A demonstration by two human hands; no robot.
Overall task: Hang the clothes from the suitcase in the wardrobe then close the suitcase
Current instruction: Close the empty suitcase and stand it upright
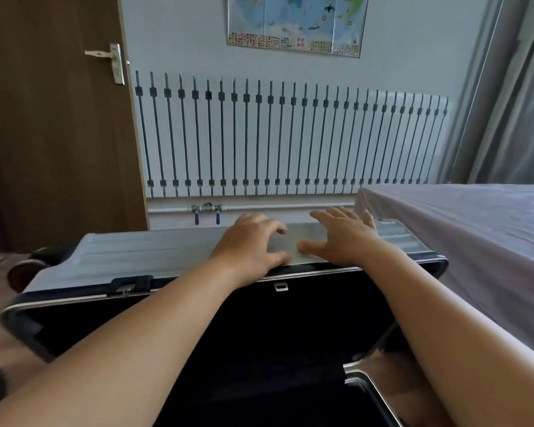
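Observation:
A silver ribbed suitcase lid (154, 257) stands half raised in front of me, its dark inside facing me. No clothes show in the black interior (259, 349). A metal corner of the suitcase's lower shell (367, 383) shows at the bottom right. My left hand (250, 245) lies on the lid's outer face with curled fingers and its thumb along the rim. My right hand (342, 238) rests flat on the lid beside it, fingers spread. The wardrobe is out of view.
A latch (127, 286) sits on the lid's rim and the wheels (25, 269) stick out at the left. Behind stand a white radiator (290, 140) and a brown door (53, 134). A bed with a lilac sheet (475, 226) is close on the right, grey curtain (512, 103) above it.

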